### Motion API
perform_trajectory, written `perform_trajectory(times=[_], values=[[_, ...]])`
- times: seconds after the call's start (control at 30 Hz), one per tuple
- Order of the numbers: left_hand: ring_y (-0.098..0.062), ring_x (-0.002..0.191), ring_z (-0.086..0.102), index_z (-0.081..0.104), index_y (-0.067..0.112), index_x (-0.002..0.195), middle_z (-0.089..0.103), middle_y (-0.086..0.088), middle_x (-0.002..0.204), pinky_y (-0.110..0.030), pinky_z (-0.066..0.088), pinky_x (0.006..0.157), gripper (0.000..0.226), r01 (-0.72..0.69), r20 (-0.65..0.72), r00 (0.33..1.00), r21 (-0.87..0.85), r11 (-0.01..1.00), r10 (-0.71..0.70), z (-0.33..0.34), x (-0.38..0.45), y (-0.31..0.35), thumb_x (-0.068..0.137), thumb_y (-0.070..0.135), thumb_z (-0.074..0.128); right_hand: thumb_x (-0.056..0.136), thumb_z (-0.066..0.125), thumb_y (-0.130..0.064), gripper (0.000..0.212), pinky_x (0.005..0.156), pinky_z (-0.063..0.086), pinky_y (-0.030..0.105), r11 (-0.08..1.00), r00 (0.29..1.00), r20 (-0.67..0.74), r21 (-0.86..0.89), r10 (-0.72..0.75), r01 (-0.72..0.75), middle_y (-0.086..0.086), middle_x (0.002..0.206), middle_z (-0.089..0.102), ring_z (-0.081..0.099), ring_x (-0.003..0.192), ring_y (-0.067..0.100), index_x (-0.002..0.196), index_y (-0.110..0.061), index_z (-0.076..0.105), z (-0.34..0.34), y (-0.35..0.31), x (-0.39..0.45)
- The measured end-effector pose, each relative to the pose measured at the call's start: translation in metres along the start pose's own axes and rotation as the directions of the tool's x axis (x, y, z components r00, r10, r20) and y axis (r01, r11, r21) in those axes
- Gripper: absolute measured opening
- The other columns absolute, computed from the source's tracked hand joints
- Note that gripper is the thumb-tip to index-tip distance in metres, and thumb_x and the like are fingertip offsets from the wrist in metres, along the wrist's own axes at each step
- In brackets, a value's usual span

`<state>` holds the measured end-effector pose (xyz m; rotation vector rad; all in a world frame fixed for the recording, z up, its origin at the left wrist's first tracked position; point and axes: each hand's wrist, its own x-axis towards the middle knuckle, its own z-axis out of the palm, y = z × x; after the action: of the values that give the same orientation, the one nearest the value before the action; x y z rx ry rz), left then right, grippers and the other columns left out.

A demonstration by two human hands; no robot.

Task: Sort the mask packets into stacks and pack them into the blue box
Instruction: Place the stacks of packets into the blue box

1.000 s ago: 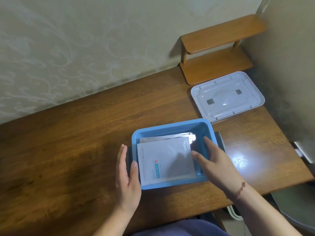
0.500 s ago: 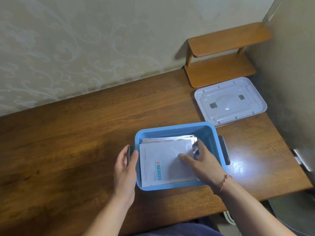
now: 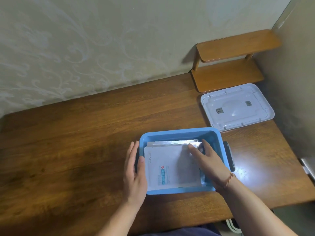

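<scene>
Blue box [image 3: 180,133]; white mask packets [image 3: 172,166] with blue-and-red print; brown wood-grain table [image 3: 85,142]; white lid [image 3: 237,108].

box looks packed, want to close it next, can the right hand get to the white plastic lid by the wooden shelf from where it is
Probably yes: the right hand rests flat on the white mask packets in the blue plastic box, and only bare wooden table separates it from the white plastic lid.

Bare forearms, one bracelet, that's about it

Both arms are uncovered right up to the frame edge, no sleeves showing. The right hand [image 3: 210,165] has a thin reddish-orange braided cord bracelet [image 3: 228,180] at the wrist, and the left hand [image 3: 134,174] wears nothing. A bit of dark navy-blue fabric clothing [image 3: 179,232] peeks in at the bottom.
</scene>
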<state>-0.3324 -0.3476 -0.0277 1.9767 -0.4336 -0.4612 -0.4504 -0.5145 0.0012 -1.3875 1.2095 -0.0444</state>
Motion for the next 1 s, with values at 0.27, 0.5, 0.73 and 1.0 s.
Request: perform_trajectory(times=[0.27, 0.5, 0.73, 1.0], values=[[-0.018, 0.145, 0.029, 0.053, 0.023, 0.137, 0.039, -0.003, 0.154, -0.032, 0.023, 0.119, 0.045, -0.428, 0.124, 0.904, 0.265, 0.864, 0.41, -0.008, 0.018, -0.011, 0.096, 0.043, 0.045, 0.088, 0.064, -0.038, 0.073, 0.119, 0.025, 0.035, 0.8, 0.899, -0.009, -0.46, -0.439, 0.386, -0.004, 0.156, 0.027, 0.023, 0.145, 0.012, 0.15, -0.019, 0.03, -0.001, 0.016, -0.021], [-0.018, 0.142, 0.036, 0.058, 0.017, 0.134, 0.052, 0.005, 0.144, -0.066, 0.016, 0.112, 0.049, -0.728, 0.498, 0.686, 0.463, 0.506, 0.531, -0.013, 0.042, -0.005, 0.096, 0.044, 0.045, 0.086, 0.043, -0.057, 0.069, 0.113, 0.032, 0.052, 0.307, 0.739, 0.362, -0.74, -0.568, 0.598, 0.006, 0.157, 0.031, 0.023, 0.146, 0.031, 0.146, -0.022, 0.037, 0.012, 0.025, -0.012], [-0.016, 0.143, 0.033, 0.057, 0.019, 0.134, 0.054, 0.008, 0.141, -0.069, 0.008, 0.112, 0.05, -0.715, 0.552, 0.698, 0.567, 0.409, 0.457, -0.013, 0.043, -0.006, 0.095, 0.046, 0.044, 0.096, 0.026, -0.064, 0.07, 0.117, 0.022, 0.052, 0.226, 0.758, 0.418, -0.782, -0.501, 0.581, 0.005, 0.159, 0.025, 0.015, 0.149, 0.029, 0.152, -0.022, 0.023, 0.015, 0.036, -0.002], [-0.011, 0.145, 0.027, 0.046, 0.02, 0.143, 0.044, 0.007, 0.149, -0.066, 0.015, 0.114, 0.057, -0.678, 0.578, 0.731, 0.558, 0.478, 0.363, -0.016, 0.04, 0.001, 0.098, 0.052, 0.034, 0.095, 0.029, -0.064, 0.071, 0.116, 0.025, 0.052, 0.214, 0.719, 0.413, -0.766, -0.558, 0.606, 0.004, 0.16, 0.024, 0.012, 0.149, 0.028, 0.151, -0.02, 0.026, 0.011, 0.031, -0.008]])
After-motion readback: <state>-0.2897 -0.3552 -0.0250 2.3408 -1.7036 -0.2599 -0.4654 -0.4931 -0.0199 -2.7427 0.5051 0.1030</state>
